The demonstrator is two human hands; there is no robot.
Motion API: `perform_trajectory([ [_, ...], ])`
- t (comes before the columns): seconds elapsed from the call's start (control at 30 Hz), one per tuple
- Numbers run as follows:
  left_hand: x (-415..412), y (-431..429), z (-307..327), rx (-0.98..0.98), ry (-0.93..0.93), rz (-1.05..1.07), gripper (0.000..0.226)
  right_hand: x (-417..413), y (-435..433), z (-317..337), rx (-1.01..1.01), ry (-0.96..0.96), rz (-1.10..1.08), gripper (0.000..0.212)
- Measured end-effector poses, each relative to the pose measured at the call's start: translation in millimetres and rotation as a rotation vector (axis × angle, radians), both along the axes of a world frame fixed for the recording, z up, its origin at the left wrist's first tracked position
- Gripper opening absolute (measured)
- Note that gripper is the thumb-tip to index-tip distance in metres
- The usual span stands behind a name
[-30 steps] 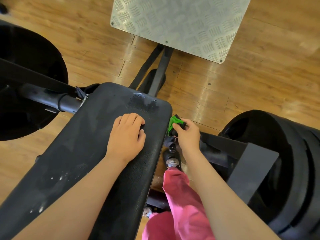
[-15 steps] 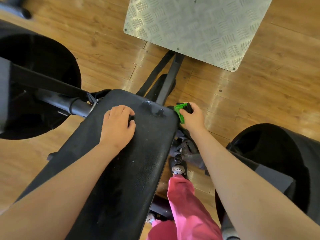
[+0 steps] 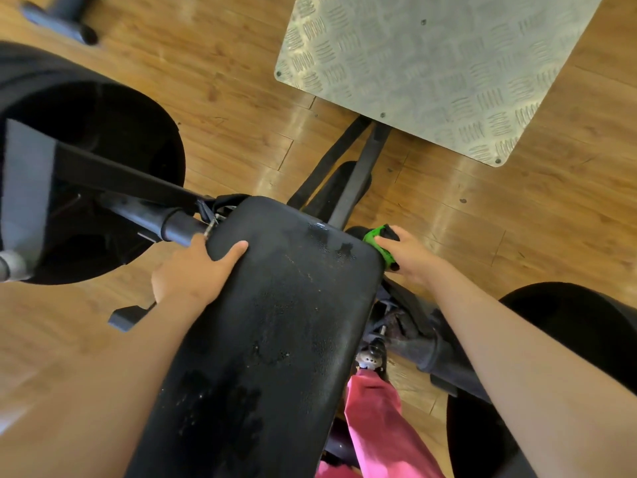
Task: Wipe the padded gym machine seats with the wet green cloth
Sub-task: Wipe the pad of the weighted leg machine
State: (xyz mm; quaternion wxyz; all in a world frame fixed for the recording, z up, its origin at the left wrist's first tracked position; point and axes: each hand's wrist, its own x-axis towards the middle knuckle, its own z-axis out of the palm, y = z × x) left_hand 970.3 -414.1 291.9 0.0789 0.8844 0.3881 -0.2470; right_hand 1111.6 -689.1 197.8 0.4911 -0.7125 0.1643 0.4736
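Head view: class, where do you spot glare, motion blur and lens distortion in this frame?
Head view: glare streaks the wooden floor below the tread plate; head view: wet patches shine on the padded seat; head view: the left edge smears with blur; head view: floorboards bow from wide-angle distortion.

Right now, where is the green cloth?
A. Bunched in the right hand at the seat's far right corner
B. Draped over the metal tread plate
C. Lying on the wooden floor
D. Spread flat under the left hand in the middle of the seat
A: the green cloth is bunched in the right hand at the far right corner of the black padded seat, while the left hand grips the opposite edge without any cloth.
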Motion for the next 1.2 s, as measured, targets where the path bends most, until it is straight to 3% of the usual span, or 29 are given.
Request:
perform_trajectory([
  [0.27, 3.5, -0.1, -1.9, 0.022, 0.045, -0.008, 0.074, 24.7, 56.6, -1.8, -0.029, -0.089, 0.359, 0.034],
  [0.4, 1.9, 2.0, -4.3, 0.012, 0.035, -0.019, 0.074, 31.2, 87.9, 2.2, -0.029, -0.138, 0.467, 0.033],
  [0.6, -0.4, 5.3, -9.9, 0.001, 0.012, -0.014, 0.077, 30.4, 59.6, 8.6, -0.059, -0.117, 0.468, 0.048],
  [0.77, -1.0, 7.5, -12.1, 0.01, 0.017, -0.037, 0.078, 30.1, 41.4, 14.4, -0.023, -0.015, 0.43, 0.029],
  [0.87, -0.3, 7.4, -11.3, 0.02, 0.002, -0.038, 0.074, 35.5, 60.9, 14.7, -0.017, -0.098, 0.505, 0.024],
  [1.03, 0.9, 7.4, -12.5, 0.035, 0.006, -0.05, 0.072, 46.3, 122.5, 18.8, -0.012, -0.189, 0.655, 0.039],
  [1.2, 1.8, 6.8, -11.3, 0.059, 0.012, -0.071, 0.07, 42.6, 163.9, 20.4, 0.064, -0.182, 0.552, 0.045],
])
